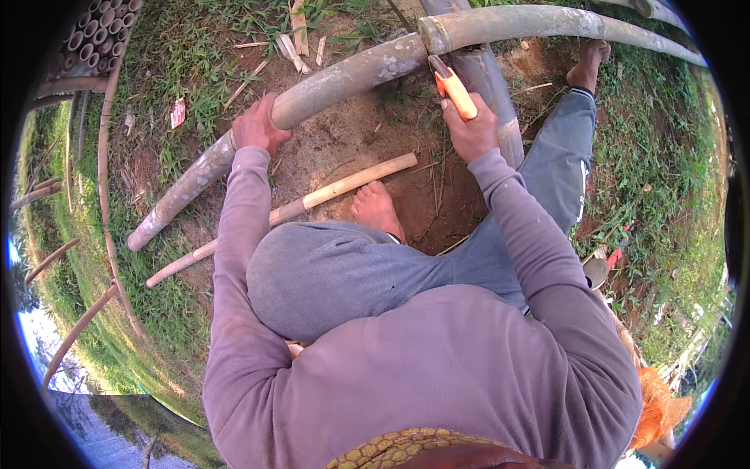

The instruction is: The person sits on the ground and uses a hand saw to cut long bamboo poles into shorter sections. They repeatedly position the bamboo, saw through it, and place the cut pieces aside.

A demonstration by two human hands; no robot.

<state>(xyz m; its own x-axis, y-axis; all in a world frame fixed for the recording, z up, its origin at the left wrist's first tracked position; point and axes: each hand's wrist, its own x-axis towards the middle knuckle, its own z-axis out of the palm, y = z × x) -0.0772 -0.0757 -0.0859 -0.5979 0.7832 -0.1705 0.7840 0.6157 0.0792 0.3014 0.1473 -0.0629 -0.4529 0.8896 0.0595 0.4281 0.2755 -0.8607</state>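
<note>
- Sawing across the thick bamboo pole (336, 82) looks like the step in hand; it lies raised over bare dirt and grass, running from the lower left up to the cut near the top middle, where a second length (547, 23) carries on to the right.
- Keeping the pole from rolling matters most, so the left hand (256, 125), wrapped tight over its top, should press down hard, well clear of the cut.
- Driving the saw falls to the right hand (471, 129), closed around an orange handle (455, 92); long, level strokes would suit.
- Seeing the blade (437, 66) is hard, since only a short stub shows at the gap, probably already deep in the cut.
- Watching the bare foot (376, 207) beside the thin stick (312, 199) is wise if the pole drops.
</note>
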